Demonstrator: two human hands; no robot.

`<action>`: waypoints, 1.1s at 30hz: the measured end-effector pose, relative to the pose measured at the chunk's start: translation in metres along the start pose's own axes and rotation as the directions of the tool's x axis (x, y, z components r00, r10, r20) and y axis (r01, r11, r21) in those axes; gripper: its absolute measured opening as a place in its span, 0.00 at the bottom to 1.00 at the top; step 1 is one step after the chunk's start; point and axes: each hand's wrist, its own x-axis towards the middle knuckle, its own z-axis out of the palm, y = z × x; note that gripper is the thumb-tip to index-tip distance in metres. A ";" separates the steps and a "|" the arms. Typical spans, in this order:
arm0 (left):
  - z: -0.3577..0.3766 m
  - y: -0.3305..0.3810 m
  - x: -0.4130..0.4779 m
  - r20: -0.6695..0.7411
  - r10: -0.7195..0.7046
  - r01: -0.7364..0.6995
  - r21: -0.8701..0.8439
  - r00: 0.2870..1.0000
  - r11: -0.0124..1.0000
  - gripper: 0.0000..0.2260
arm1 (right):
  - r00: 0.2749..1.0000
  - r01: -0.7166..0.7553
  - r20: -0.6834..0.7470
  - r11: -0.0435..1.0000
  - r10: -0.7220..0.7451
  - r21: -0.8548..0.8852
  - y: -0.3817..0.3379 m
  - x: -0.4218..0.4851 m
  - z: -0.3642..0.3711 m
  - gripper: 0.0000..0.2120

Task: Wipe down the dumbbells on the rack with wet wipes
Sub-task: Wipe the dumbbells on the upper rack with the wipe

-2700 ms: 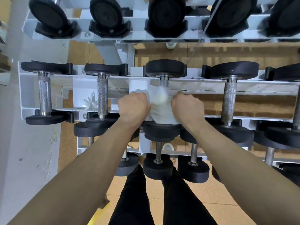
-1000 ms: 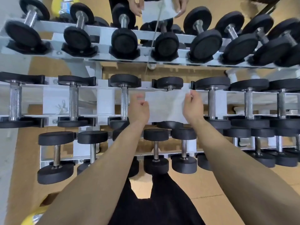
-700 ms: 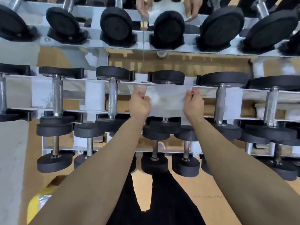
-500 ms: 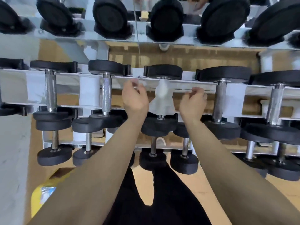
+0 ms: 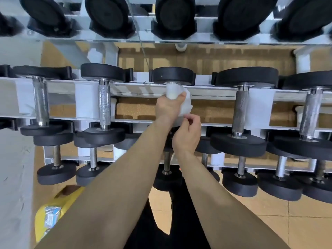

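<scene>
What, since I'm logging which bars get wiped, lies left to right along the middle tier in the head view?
First dumbbell → second dumbbell → left hand gripping the wet wipe round the third dumbbell handle → fourth dumbbell → fifth dumbbell.

The person is wearing plain black trousers [image 5: 156,229]. Both arms are showing bare, from the lower edge up to the left hand [image 5: 168,108] and right hand [image 5: 186,137].

No legible text, labels or numbers.
</scene>
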 end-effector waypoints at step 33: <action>-0.018 0.016 0.014 0.222 -0.052 0.076 -0.098 0.974 0.992 0.13 | 0.994 0.068 -0.076 0.987 -0.080 -0.147 -0.005 -0.003 0.004 0.05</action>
